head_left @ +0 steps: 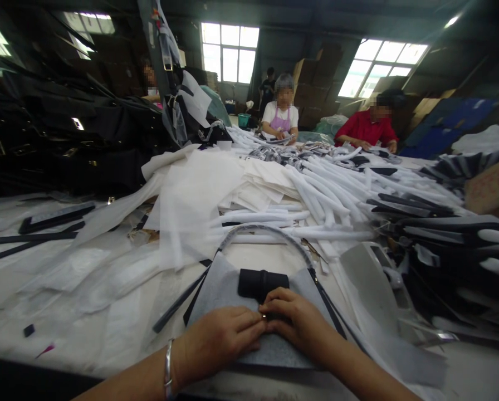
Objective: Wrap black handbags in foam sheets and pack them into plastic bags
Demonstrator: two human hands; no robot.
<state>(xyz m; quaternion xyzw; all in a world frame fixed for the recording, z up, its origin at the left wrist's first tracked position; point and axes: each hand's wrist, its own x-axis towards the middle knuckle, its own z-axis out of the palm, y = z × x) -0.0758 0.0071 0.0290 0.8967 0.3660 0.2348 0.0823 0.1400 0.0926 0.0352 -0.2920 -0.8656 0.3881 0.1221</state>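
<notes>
A handbag [208,303] lies on the table in front of me, its body covered with a pale grey sheet. Its handle [266,229], wrapped in clear film, arches away from me. A black strap tab [263,283] crosses the middle of the bag. Just below the tab, a small gold-coloured clasp [264,316] shows between my fingertips. My left hand [226,337], with a silver bangle on the wrist, rests on the bag, its fingers pressed together at the clasp. From the other side, the thumb and fingers of my right hand [293,320] pinch around the same clasp.
Thin white sheets [199,184] are piled beyond the bag. White padded rolls [320,195] spread to the right. Black pieces [441,256] crowd the right side; black bags [65,128] hang at left. Two people [280,114] work across the table.
</notes>
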